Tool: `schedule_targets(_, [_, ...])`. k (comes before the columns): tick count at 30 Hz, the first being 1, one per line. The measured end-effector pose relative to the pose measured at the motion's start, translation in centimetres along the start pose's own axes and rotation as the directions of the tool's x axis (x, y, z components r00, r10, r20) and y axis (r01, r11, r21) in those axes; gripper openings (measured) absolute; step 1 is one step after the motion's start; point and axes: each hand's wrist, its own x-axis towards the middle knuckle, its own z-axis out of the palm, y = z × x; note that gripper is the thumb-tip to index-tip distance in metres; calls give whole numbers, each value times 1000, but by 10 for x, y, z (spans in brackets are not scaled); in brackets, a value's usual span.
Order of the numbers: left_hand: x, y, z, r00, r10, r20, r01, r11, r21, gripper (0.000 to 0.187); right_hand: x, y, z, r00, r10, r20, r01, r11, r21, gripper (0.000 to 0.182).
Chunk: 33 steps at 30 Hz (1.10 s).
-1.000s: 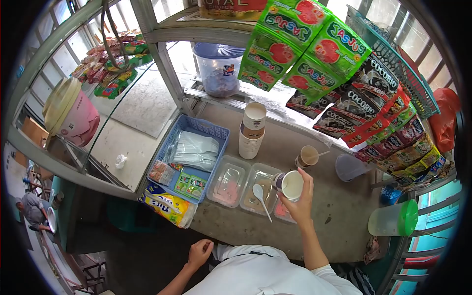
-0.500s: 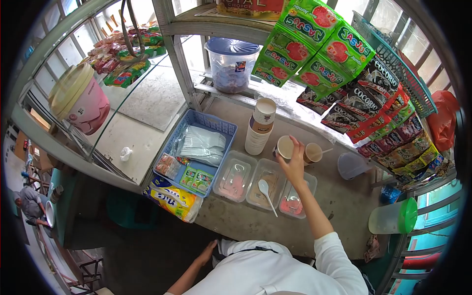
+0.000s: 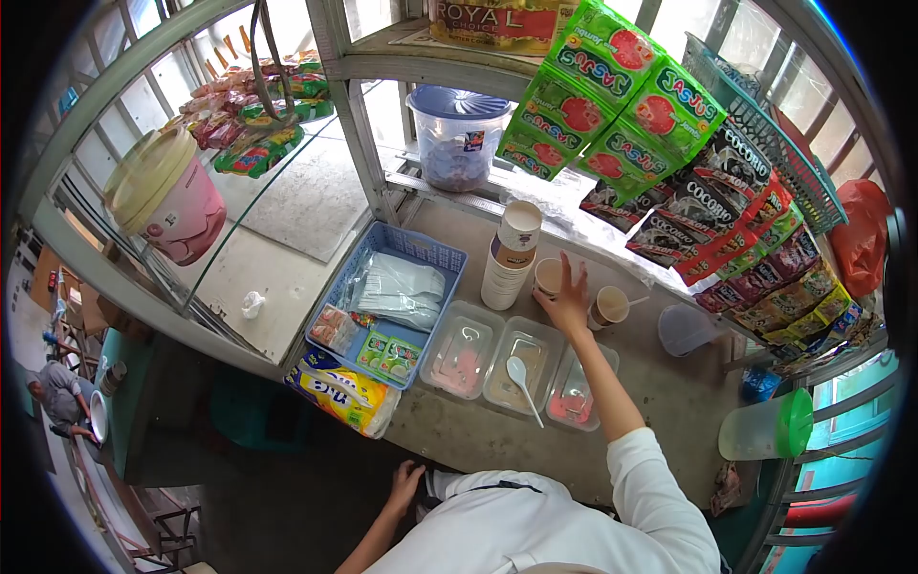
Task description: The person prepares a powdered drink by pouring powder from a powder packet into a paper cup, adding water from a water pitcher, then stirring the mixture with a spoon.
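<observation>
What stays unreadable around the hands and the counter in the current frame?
All in the head view:
- Right hand: its own fingers hide whether its grip closes on the paper cup.
- Left hand: too small and dim to tell what it touches.
- Cup stack: nesting hides the count.
- Red bag: opaque plastic hides any contents.
- Biscuit tin: top cut off by the upper edge.

Open paper cup [image 3: 547, 276], pale inside; upright on the counter [image 3: 660, 407]; between stacked cups [image 3: 503, 277] and a second cup [image 3: 611, 305]
</observation>
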Motion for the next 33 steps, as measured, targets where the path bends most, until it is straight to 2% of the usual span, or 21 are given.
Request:
schedule_targets(1, [-7,12,-8,991,131,5,-130,975,181,64,-1,-4,-13,999,-33,-17,34,996,88,86])
schedule_targets(2, [-13,27,-17,973,179,146,-212,941,263,59,-3,-8,-28,997,-65,-36,70,982,175,86])
schedule_targets(4, [-40,111,-47,879,216,424,-389,840,378,49,-1,-20,-56,991,-102,-81,125,925,358,84])
schedule_targets(6, [-59,190,-55,742,255,620,-418,899,132,49,6,-41,-80,987,-102,-126,155,825,543,83])
schedule_targets(7, [-56,211,-49,683,411,604,-499,866,-25,46,12,-55,-90,988,-87,-124,143,798,586,85])
schedule_targets(8, [-57,244,-40,661,533,528,-557,820,-131,47,23,-69,-100,990,-70,-125,133,769,625,88])
schedule_targets(9, [-46,264,-25,630,671,392,-691,714,-113,48,33,-80,-104,990,-53,-127,125,740,661,90])
schedule_targets(10, [-30,280,-8,558,791,250,-804,590,-73,48,44,-88,-100,991,-74,-113,131,725,676,94])
schedule_targets(11, [-18,304,10,517,843,147,-843,531,-79,50,55,-94,-93,990,-96,-101,139,710,691,98])
schedule_targets(12, [-6,321,25,467,884,41,-880,468,-76,52,60,-99,-88,989,-119,-91,149,692,706,102])
schedule_targets(15, [44,343,60,413,909,-62,-908,416,52,61,68,-104,-85,991,-134,10,86,686,723,110])
schedule_targets(16, [53,346,66,389,918,-77,-915,395,83,61,70,-105,-87,990,-140,-12,104,677,728,111])
schedule_targets(18, [65,346,76,353,930,-105,-920,365,143,62,75,-105,-90,991,-133,-16,103,673,732,109])
schedule_targets(21, [83,341,89,241,960,-144,-931,270,245,62,78,-106,-98,988,-152,-22,121,678,725,102])
schedule_targets(22, [81,341,90,310,940,-140,-925,333,181,61,78,-107,-102,986,-165,-24,131,681,721,100])
schedule_targets(24, [72,342,91,441,890,-116,-892,449,52,58,77,-113,-111,964,-220,-150,262,680,685,94])
schedule_targets(25, [70,342,91,484,869,-104,-874,487,3,56,76,-117,-118,945,-246,-214,326,678,659,92])
schedule_targets(27, [67,339,89,565,822,-69,-824,559,-91,53,72,-126,-130,932,-270,-241,362,655,664,89])
schedule_targets(30, [56,337,84,577,816,-31,-805,562,-192,47,61,-130,-142,912,-306,-272,406,587,701,92])
schedule_targets(33, [37,330,80,579,813,60,-702,534,-472,57,33,-122,-143,853,-329,-404,520,495,696,94])
